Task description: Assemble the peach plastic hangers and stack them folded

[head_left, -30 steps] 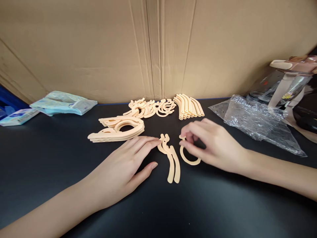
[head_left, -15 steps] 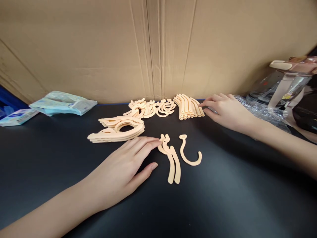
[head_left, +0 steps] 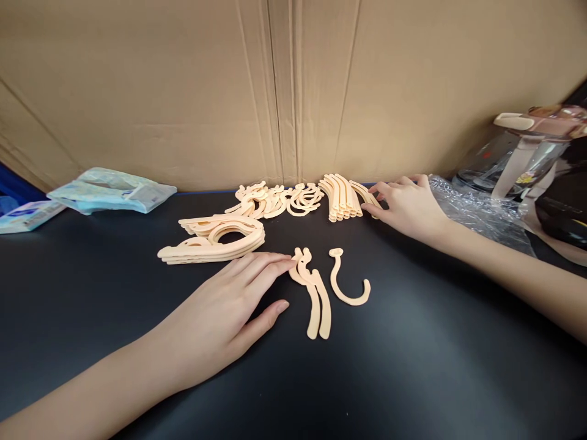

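Note:
My left hand rests on the black table with fingers stretched out. Its fingertips touch the upper end of a pair of joined beige hanger pieces. Beside these lies a single beige hanger hook. At the back, my right hand has thumb and fingers closed around a curved hanger arm, set apart from a row of stacked hanger arms. A heap of hooks lies left of that row. Nearer my left hand is a stack of folded beige hangers.
A cardboard wall stands behind the table. Light blue soft packs lie at the back left. On the right are crumpled clear plastic wrap and a clear bottle with a pink lid and strap.
My right hand has closed on a hanger arm at the right end of the row, and a gap now shows beside it. My left hand stays in place.

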